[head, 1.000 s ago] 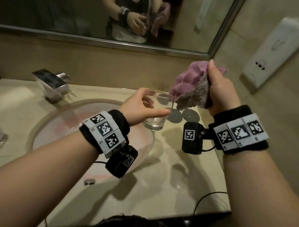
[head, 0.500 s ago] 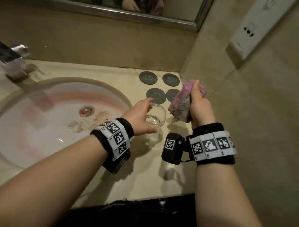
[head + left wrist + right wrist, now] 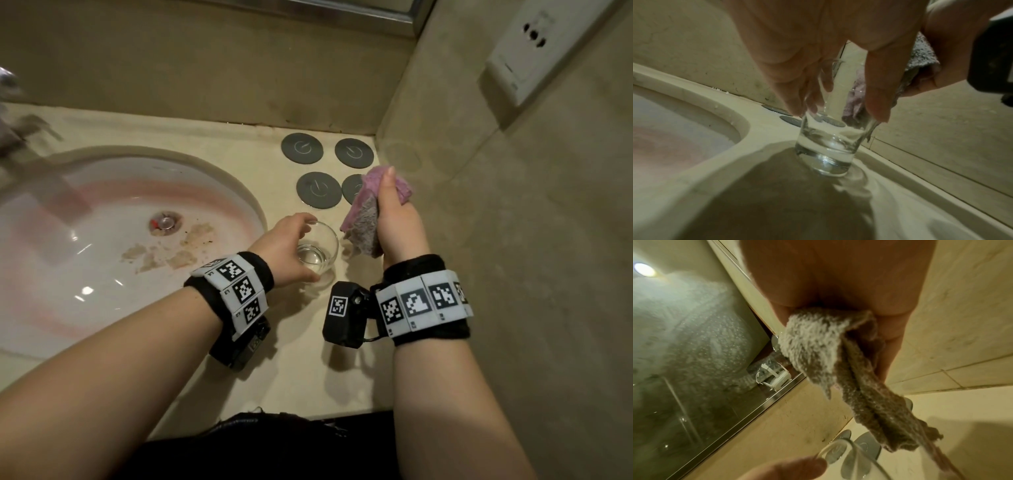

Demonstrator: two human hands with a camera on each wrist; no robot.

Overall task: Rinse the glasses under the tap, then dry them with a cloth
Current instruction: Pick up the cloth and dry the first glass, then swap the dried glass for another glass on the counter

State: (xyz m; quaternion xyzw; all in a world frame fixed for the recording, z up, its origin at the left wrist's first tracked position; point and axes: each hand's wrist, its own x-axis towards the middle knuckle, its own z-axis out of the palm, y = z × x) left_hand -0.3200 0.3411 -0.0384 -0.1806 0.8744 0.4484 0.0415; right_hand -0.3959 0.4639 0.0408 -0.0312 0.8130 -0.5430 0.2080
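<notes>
A beige counter (image 3: 239, 342) ran beside a stained sink (image 3: 102, 274). The glass (image 3: 318, 251) stood upright on it near four grey coasters (image 3: 318, 189), the left hand (image 3: 286, 248) gripping its rim. The right hand (image 3: 399, 222) clutched a bunched pink cloth (image 3: 363, 222) just beside it.

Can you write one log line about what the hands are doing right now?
left hand: grips glass upright on counter | right hand: holds cloth beside glass | coasters: empty

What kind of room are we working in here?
Most likely a bathroom, perhaps a hotel's: an undermount sink set in a stone counter, a mirror above, and a wall socket.
</notes>
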